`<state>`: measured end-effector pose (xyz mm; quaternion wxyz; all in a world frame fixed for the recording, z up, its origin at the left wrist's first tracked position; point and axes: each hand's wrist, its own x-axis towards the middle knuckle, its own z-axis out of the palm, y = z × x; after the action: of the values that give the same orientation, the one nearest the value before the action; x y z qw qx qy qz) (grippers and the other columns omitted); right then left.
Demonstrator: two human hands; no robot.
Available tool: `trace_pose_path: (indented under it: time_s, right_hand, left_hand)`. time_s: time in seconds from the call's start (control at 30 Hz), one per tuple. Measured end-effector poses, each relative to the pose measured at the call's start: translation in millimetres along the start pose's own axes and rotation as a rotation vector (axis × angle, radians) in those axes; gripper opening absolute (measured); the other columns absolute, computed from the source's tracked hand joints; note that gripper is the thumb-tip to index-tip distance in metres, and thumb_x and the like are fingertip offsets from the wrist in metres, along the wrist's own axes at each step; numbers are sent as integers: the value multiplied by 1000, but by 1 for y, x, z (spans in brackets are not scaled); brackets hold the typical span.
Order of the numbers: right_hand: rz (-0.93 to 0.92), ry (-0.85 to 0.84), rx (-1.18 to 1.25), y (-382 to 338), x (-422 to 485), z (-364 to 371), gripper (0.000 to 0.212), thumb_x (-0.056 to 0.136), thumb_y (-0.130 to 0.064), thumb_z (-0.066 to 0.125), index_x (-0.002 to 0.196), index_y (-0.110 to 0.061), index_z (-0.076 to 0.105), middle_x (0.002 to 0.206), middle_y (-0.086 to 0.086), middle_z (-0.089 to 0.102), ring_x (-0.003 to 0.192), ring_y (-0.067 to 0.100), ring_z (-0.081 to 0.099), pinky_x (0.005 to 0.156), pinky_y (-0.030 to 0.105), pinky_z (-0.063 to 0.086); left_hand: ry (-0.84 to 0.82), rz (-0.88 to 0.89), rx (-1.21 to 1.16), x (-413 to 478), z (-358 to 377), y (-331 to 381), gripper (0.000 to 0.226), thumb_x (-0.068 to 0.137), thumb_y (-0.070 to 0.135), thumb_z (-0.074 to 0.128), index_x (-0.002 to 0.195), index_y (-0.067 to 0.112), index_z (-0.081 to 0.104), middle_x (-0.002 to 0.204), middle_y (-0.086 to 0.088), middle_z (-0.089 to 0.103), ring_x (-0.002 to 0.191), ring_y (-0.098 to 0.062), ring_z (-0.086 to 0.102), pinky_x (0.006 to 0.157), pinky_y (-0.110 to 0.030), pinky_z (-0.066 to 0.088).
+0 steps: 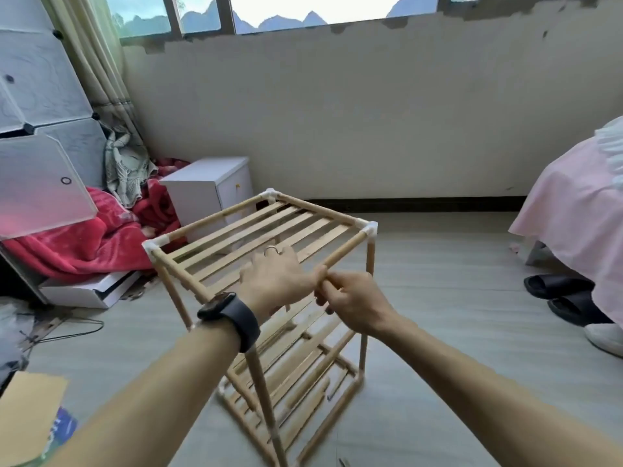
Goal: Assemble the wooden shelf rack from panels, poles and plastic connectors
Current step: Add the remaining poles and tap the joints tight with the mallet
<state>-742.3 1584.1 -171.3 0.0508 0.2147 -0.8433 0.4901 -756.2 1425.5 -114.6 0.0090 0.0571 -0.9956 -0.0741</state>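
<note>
Wooden and round, the thin top pole is being gripped at its near end by the right hand. The left hand is being laid over the near corner of the pale slatted shelf rack, which is standing upright on the grey floor; its grip cannot be told. The pole should be kept level and pushed in straight. It is lying flat, pointing far-right toward a white plastic connector.

The left forearm and right forearm are bare. Just behind the left hand, a black smartwatch sits on a broad dark strap. A thin ring circles one finger.
</note>
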Motion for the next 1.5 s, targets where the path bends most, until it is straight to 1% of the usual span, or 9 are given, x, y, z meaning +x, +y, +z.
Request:
trace_pose_path:
  time_s: [0.1, 0.2, 0.27, 0.33, 0.43, 0.67, 1.07, 1.33, 1.5]
  right_hand:
    - [-48, 273, -221, 10, 7, -31, 9, 95, -19, 62, 90, -26, 63, 82, -10, 68, 75, 6, 67, 60, 21, 53]
    - [-53, 348, -460, 21, 11, -50, 27, 87, -19, 66, 113, -19, 58, 117, 2, 61, 103, 19, 57, 74, 30, 53]
    - [-57, 251, -655, 23, 16, -59, 56, 82, -27, 71, 134, -18, 50, 142, 4, 47, 129, 24, 42, 96, 42, 51]
    - [-50, 91, -836, 20, 23, -66, 81, 81, -38, 71, 151, -19, 36, 160, 3, 29, 146, 24, 22, 117, 44, 33]
    - [5, -123, -1009, 17, 36, -75, 93, 83, -43, 69, 160, -21, 22, 168, 3, 16, 155, 22, 8, 125, 42, 17]
    - [-24, -220, -1063, 8, 55, -71, 71, 82, -51, 65, 146, -27, 44, 150, 1, 41, 141, 23, 29, 114, 42, 35]
    - [61, -46, -1114, 28, 53, -95, 27, 84, -37, 51, 107, -24, 56, 109, -1, 63, 108, 20, 54, 86, 40, 46]
    - [134, 36, -1126, 54, 42, -139, 23, 81, -36, 50, 100, -26, 57, 102, -2, 66, 103, 19, 55, 80, 39, 44]
    - [176, 26, -1045, 66, 42, -152, 33, 84, -40, 55, 115, -28, 55, 115, -4, 62, 111, 17, 49, 85, 40, 43]
  left_hand:
    - [0, -55, 75, -20, 18, 4, 83, 82, 73, 56, 142, 21, 34, 130, -12, 51, 119, -33, 50, 94, -54, 44]
    - [70, 13, 121, -23, 15, 5, 50, 93, 45, 59, 130, 14, 43, 117, -11, 57, 110, -31, 55, 92, -52, 48]
    - [92, 64, 124, -21, 10, 0, 34, 95, 32, 55, 122, 14, 48, 108, -8, 58, 102, -28, 56, 90, -50, 50]
    - [109, 151, 100, -19, 4, -15, 30, 95, 26, 53, 122, 16, 49, 100, -3, 54, 93, -24, 54, 89, -46, 52]
    - [79, 283, 99, -7, -3, -49, 48, 92, 28, 54, 138, 20, 43, 102, 0, 53, 90, -22, 54, 88, -43, 53]
    - [92, 437, 161, 27, 0, -80, 61, 87, 45, 59, 143, 38, 34, 103, 6, 52, 86, -16, 51, 75, -30, 45]
    - [101, 482, 136, 55, 6, -33, 54, 92, 30, 54, 141, 44, 36, 113, -1, 58, 94, -24, 58, 82, -44, 57]
    - [88, 547, 119, 78, 17, 22, 56, 90, 24, 53, 138, 46, 34, 112, 1, 55, 90, -24, 58, 79, -45, 58]
    - [187, 619, 170, 81, 18, 24, 64, 86, 54, 62, 142, 38, 35, 107, 3, 63, 92, -21, 60, 85, -39, 55]
